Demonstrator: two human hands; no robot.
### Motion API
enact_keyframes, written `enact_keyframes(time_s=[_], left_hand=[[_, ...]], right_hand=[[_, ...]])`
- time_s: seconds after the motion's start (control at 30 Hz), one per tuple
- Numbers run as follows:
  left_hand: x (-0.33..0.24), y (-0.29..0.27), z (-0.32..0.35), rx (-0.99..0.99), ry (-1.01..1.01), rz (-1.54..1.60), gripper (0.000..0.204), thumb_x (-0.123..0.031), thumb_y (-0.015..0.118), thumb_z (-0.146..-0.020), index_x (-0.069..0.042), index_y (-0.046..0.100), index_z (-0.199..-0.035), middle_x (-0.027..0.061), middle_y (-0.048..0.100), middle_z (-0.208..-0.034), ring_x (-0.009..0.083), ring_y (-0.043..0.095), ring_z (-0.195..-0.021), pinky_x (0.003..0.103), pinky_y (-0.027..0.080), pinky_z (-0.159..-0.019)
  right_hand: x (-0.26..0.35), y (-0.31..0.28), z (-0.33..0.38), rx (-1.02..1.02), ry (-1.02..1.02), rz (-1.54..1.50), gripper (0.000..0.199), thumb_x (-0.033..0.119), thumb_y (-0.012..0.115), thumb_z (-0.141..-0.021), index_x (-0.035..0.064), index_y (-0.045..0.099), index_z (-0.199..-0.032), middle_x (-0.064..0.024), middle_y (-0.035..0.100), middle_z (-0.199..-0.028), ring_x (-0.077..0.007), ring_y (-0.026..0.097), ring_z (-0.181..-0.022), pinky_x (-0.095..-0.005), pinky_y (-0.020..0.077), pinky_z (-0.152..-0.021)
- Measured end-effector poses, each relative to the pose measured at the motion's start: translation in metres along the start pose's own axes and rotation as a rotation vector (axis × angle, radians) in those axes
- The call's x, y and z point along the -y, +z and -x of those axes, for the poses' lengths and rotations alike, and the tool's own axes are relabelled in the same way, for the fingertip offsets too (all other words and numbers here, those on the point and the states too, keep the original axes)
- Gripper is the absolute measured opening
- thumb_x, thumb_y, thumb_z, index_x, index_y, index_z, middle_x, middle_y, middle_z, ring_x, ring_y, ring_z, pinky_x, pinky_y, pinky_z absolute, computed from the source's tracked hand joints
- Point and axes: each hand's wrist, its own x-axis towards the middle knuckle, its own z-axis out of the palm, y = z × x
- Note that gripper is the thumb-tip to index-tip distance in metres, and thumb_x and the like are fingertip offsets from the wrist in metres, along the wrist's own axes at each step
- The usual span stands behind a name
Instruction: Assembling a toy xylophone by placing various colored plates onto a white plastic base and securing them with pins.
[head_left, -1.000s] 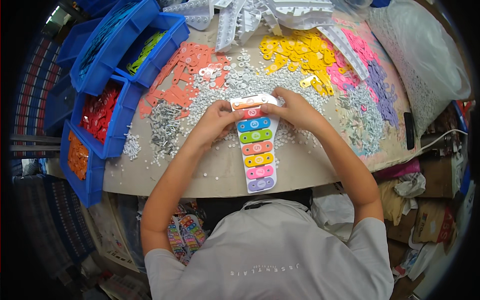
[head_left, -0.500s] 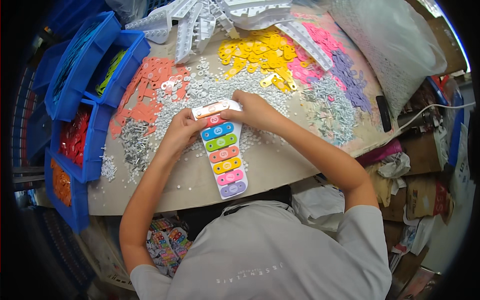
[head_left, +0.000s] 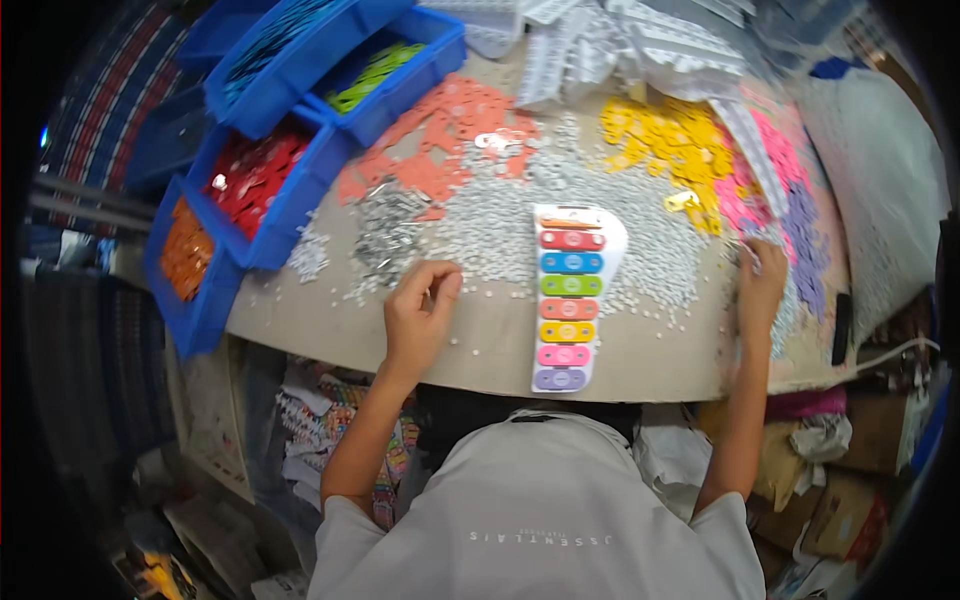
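Observation:
A toy xylophone (head_left: pixel 568 310) lies on the table in front of me, a white base carrying a column of coloured bars from orange at the far end to purple at the near end. Neither hand touches it. To its left my left hand (head_left: pixel 422 308) hovers over the near table with fingers curled and thumb close to the forefinger; whatever may be inside is hidden. My right hand (head_left: pixel 762 275) reaches into the pile of silver pins (head_left: pixel 783 325) at the right, fingertips pinched and slightly blurred. Small white ring-like pieces (head_left: pixel 490 225) spread beyond the xylophone.
Blue bins (head_left: pixel 262 235) with coloured parts stand at the left. Loose coral (head_left: pixel 450 115), yellow (head_left: pixel 665 135), pink and purple bars (head_left: pixel 805 240) lie farther back, with white bases (head_left: pixel 670 50) behind. Another silver pile (head_left: pixel 388 230) is at left; a plastic bag (head_left: pixel 880 190) stands right.
Both hands have let go of the xylophone, which now lies on the table. The left moved back to the left, the right out to the pins. The whole view has shifted and turned.

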Motion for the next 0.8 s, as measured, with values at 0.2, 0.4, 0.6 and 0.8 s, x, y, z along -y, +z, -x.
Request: enact_keyframes(time_s=[0.2,0.4,0.6,0.8], left_hand=[[0.06,-0.083,-0.031,-0.326,0.18,-0.41,0.016,-0.007,0.06,-0.095,-0.001,0.068,-0.107,0.0158,0.063,-0.118,0.0337,0.058,-0.109,0.041,0.045,-0.096],[0.101,-0.121,-0.042,-0.253,-0.03,-0.853,0.046,-0.026,0.059,-0.098,-0.002,0.052,-0.137,0.0201,0.051,-0.138,0.0396,0.049,-0.125,0.052,0.037,-0.106],[0.105,-0.095,-0.05,-0.207,-0.15,-0.916,0.054,-0.029,0.06,-0.098,0.0,0.047,-0.142,0.0218,0.046,-0.142,0.0415,0.043,-0.13,0.053,0.035,-0.108],[0.105,-0.08,-0.034,-0.157,-0.029,-0.84,0.048,-0.022,0.058,-0.099,0.002,0.049,-0.14,0.0217,0.048,-0.141,0.0407,0.043,-0.131,0.05,0.035,-0.11]], right_hand=[[-0.006,0.003,0.009,0.092,0.101,-0.067,0.016,0.005,0.064,-0.091,0.0023,0.067,-0.107,-0.0137,0.066,-0.098,-0.0322,0.062,-0.094,-0.0419,0.0481,-0.085],[-0.003,0.008,0.003,0.115,0.084,-0.014,0.01,0.005,0.064,-0.091,0.0013,0.061,-0.1,-0.0152,0.064,-0.094,-0.0346,0.06,-0.092,-0.0432,0.0468,-0.083],[0.003,0.005,0.002,0.125,0.061,0.055,0.007,0.005,0.063,-0.091,0.0006,0.058,-0.094,-0.0161,0.061,-0.092,-0.0359,0.057,-0.091,-0.0446,0.0452,-0.081],[-0.004,0.009,0.008,0.068,0.058,0.057,0.007,0.006,0.062,-0.092,0.0001,0.058,-0.094,-0.015,0.061,-0.092,-0.0347,0.057,-0.091,-0.0437,0.0455,-0.082]])
